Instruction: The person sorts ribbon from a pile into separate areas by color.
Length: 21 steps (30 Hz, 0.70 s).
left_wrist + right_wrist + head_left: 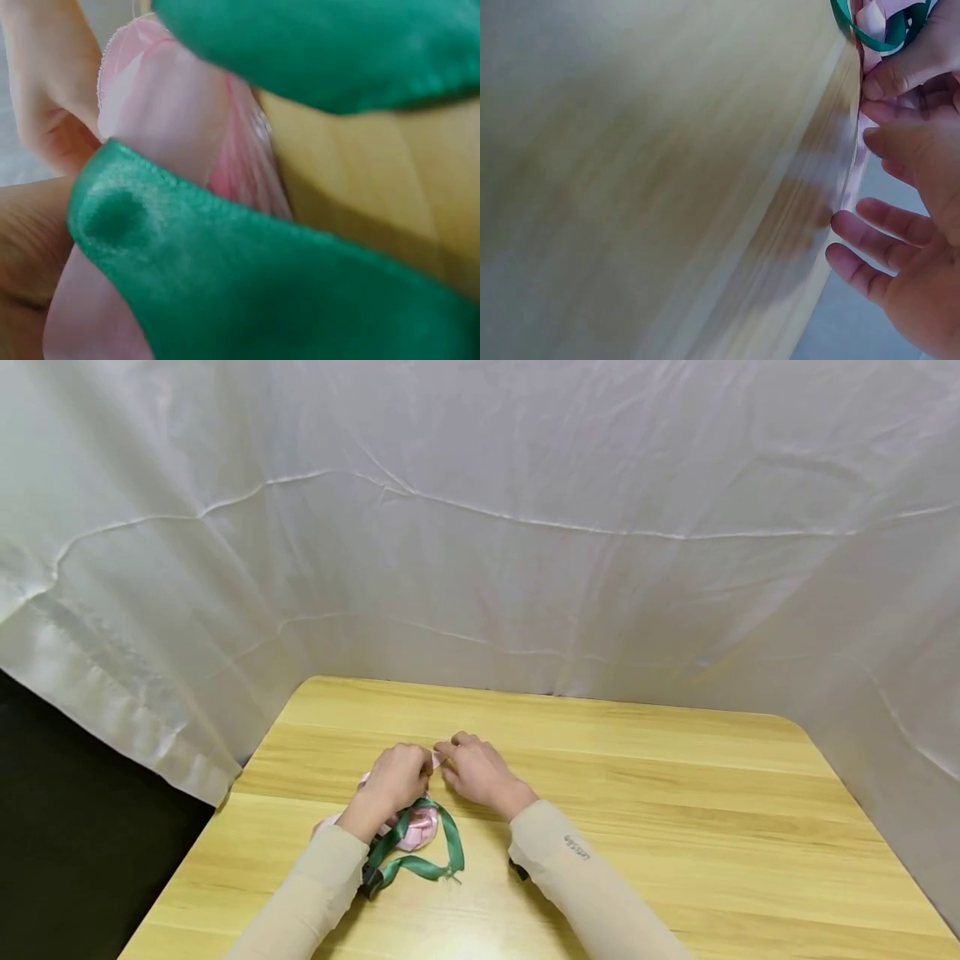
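Observation:
My left hand (400, 777) pinches a pink satin ribbon (438, 760) between thumb and fingers, seen at the top of the right wrist view. A short strip of it runs across to my right hand (476, 770). There the fingers (870, 240) are spread and nearly straight, with fingertips at the strip's edge and the thumb held apart. Below my left hand lies a gathered pink bundle (420, 831), partly hidden by the wrist. A green satin ribbon (455, 843) loops over it, its frayed end on the table; up close, green bands (247, 262) cross in front of the pink folds.
The wood-grain table (637, 827) has rounded back corners. Pale cloth (525, 568) hangs behind it and along the sides. A dark area (67, 827) lies beyond the table's left edge. Black wrist devices (371, 881) show under both sleeves.

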{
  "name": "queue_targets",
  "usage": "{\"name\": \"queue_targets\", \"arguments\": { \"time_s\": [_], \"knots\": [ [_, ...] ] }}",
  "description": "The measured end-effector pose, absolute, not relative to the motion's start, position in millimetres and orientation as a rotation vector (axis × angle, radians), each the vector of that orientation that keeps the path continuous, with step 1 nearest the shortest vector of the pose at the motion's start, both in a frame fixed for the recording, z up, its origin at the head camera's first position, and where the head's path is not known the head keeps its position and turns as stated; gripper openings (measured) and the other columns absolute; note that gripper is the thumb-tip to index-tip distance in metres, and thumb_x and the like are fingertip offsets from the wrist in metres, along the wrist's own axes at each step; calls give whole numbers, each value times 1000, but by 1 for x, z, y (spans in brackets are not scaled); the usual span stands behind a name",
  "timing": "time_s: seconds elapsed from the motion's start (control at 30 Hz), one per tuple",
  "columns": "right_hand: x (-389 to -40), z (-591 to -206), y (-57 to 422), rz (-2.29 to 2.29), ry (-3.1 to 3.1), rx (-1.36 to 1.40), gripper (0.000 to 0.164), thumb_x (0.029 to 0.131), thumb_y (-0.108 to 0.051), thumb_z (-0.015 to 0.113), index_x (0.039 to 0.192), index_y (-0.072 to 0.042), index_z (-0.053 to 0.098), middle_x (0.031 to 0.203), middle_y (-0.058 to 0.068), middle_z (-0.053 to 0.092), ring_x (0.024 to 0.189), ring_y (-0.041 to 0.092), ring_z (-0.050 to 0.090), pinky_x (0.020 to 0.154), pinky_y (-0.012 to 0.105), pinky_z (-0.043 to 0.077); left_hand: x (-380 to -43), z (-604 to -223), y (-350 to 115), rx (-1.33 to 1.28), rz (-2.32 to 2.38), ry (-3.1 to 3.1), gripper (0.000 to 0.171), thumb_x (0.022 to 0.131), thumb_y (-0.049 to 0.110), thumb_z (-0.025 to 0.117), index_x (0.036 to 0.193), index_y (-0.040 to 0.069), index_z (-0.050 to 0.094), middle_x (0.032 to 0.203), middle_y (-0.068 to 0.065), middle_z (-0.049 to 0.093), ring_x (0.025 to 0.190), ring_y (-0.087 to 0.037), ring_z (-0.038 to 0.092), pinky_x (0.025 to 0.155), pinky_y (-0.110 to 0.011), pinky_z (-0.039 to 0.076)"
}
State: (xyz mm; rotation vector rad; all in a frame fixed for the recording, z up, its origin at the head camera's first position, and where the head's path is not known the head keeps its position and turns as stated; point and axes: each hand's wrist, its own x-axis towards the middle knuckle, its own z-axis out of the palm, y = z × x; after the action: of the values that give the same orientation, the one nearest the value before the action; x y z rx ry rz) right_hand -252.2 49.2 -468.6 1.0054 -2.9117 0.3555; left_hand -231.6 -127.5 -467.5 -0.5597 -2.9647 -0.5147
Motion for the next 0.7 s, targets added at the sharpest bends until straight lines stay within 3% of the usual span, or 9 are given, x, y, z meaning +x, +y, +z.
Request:
{"name": "queue_targets", "arguments": {
  "time_s": [0.3,0.4,0.57,0.63,0.7],
  "knots": [
    [-253,-474,49,241,-2908,997,22,104,-22,66,124,-16,75,111,6,67,94,23,56,78,36,49,-230,-468,-129,-582,-636,-2953,14,86,-3,73,86,11,73,77,1,70,71,-16,61,70,-38,54],
    [-254,-475,51,296,-2896,983,19,104,-21,67,118,-16,78,101,4,67,88,21,54,75,35,47,-232,-469,-129,-557,-700,-2967,13,88,-1,73,94,11,73,73,5,66,68,-12,58,68,-34,50],
    [-255,-474,55,520,-2858,957,18,105,-21,66,108,-11,80,96,3,71,87,20,58,80,36,51,-232,-467,-126,-491,-787,-2981,32,93,8,73,125,5,70,72,6,64,63,-9,57,69,-33,50],
    [-255,-473,56,625,-2843,941,21,106,-21,64,106,-8,80,97,6,73,90,22,62,84,37,53,-231,-467,-124,-490,-774,-2959,32,95,13,73,125,2,71,76,3,66,66,-11,59,70,-35,53],
    [-255,-471,58,704,-2831,918,22,106,-20,62,106,-5,78,100,8,74,94,24,64,87,38,55,-230,-467,-122,-504,-730,-2921,23,98,17,73,116,3,75,80,-1,67,71,-14,61,72,-37,55]
  ]
}}
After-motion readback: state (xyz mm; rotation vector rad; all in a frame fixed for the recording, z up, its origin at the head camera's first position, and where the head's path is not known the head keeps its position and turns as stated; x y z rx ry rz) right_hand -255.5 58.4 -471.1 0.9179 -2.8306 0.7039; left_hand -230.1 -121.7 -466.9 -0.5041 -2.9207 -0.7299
